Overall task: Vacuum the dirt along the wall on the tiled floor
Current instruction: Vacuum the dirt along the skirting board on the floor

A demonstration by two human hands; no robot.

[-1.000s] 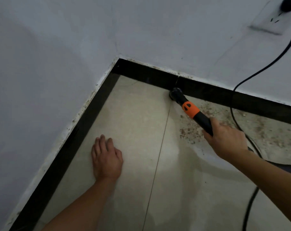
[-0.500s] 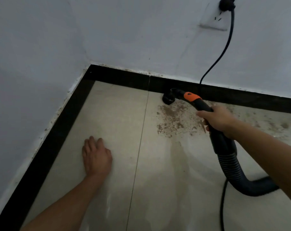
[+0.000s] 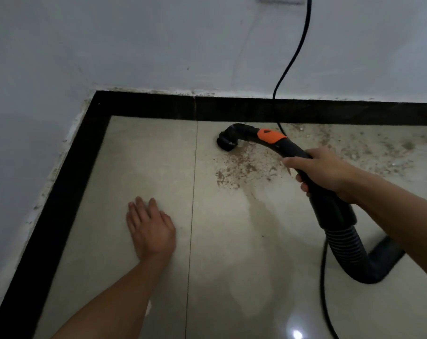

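At floor level in the room corner, the tiled floor [image 3: 139, 162] is pale and glossy and meets a white wall [image 3: 158, 45] behind a black skirting [image 3: 232, 108] on 2 sides. The right hand [image 3: 322, 172] grips the vacuum handle [image 3: 298, 155], a curved black tube, with fingers and thumb wrapped round it just behind an orange slider [image 3: 271, 135]. The nozzle [image 3: 227, 143] at the front end of the tube points down at the tile, just beside the far skirting; whether it touches the floor cannot be told. Brown dirt [image 3: 241, 167] lies scattered on the tile directly right of and below the nozzle, under the handle, and a thinner band of it runs along the far skirting toward the right edge of view. A ribbed hose [image 3: 349, 250] leaves the rear of the handle, bends across the floor and passes under the right forearm. The left hand [image 3: 150, 228] lies flat on the tile, palm down, fingers straight and relaxed, holding nothing, well apart from the nozzle and left of 1 grout line [image 3: 193, 192]. A black cable [image 3: 290, 62] hangs down the far wall and drops behind the handle.
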